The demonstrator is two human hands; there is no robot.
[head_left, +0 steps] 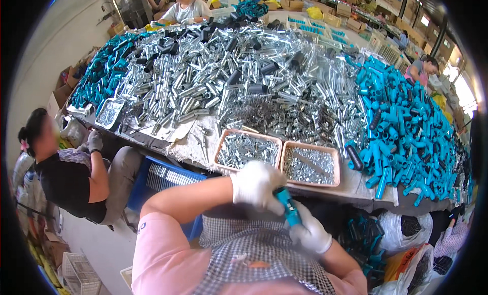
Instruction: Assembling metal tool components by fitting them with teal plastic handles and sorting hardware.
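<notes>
Both my hands wear white gloves and meet in front of my chest, over the checked apron. A teal plastic tube-shaped handle with a dark upper end is between them, tilted. My left hand is closed around its upper end. Lower down, my right hand grips the other end with its fingers wrapped round it. Just beyond my left hand, on the table edge, stands a pink tray of small metal pins. Beside it is a second pink tray with small metal bits and a flat strip.
A big heap of metal tubes covers the table, with teal handles piled at right and more at far left. A blue crate stands left of me. A seated co-worker is at left; white sacks lie at right.
</notes>
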